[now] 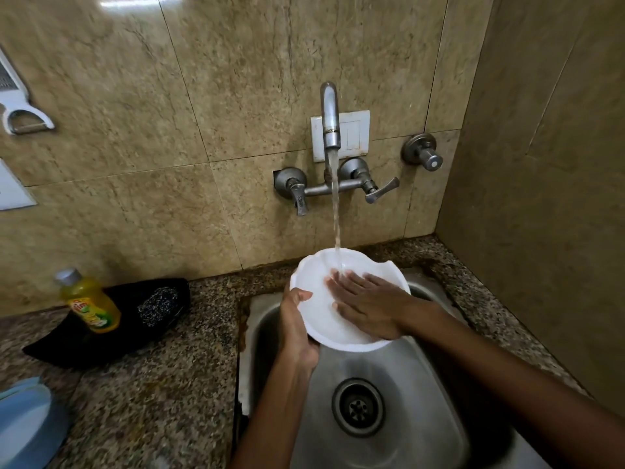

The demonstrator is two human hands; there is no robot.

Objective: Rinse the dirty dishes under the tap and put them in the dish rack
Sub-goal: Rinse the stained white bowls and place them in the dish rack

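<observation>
Forearms reach in from the bottom edge over the steel sink (399,374), its drain showing below them. The left hand (297,328) is clamped on the near-left rim of a white scalloped plate (324,313), thumb hooked over the edge and fingers underneath, out of sight. The right hand (367,304) lies flat and spread on the plate's upper face, fingers extended and gripping nothing. The plate is held over the sink basin, tilted toward the person, and the stream from the tap (330,120) lands on it right at the right fingertips. The plate looks stiff and light enough for one hand, but wet and probably slick, and likely breakable if it drops onto the steel; the scalloped rim with a thumb-over pinch seems the safest hold, ideally with both hands on opposite edges for the move to the rack. Left of the sink, on the speckled granite counter (162,377), stand a yellow dish-soap bottle (90,304) and a steel scrubber (157,304) on a dark cloth (84,346). No dish rack is in view, a blue object (25,424) at the lower left is cut off, and whether the plate is ceramic or plastic cannot be told.
</observation>
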